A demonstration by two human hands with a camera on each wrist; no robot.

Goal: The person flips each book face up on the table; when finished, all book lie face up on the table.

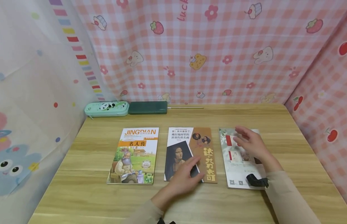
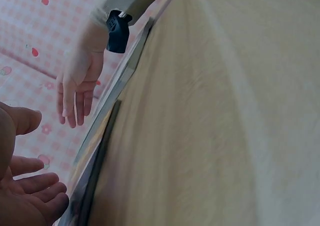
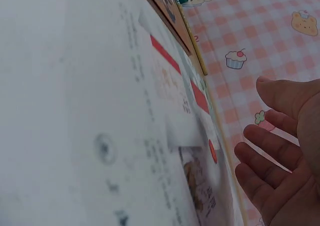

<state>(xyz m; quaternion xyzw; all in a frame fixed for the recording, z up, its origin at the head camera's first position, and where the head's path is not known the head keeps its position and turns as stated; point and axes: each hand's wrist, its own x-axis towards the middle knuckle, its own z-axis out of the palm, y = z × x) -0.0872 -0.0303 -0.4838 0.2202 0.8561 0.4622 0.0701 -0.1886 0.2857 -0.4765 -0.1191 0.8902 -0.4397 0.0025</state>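
Wooden table, gaps between books, hands above

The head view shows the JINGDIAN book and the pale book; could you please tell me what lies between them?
In the head view, the portrait book lies between them, bare table on either side, the left hand over it.

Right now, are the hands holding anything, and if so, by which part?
Nothing is held: the left hand is over the middle book and the right hand over the right-hand book, neither gripping it.
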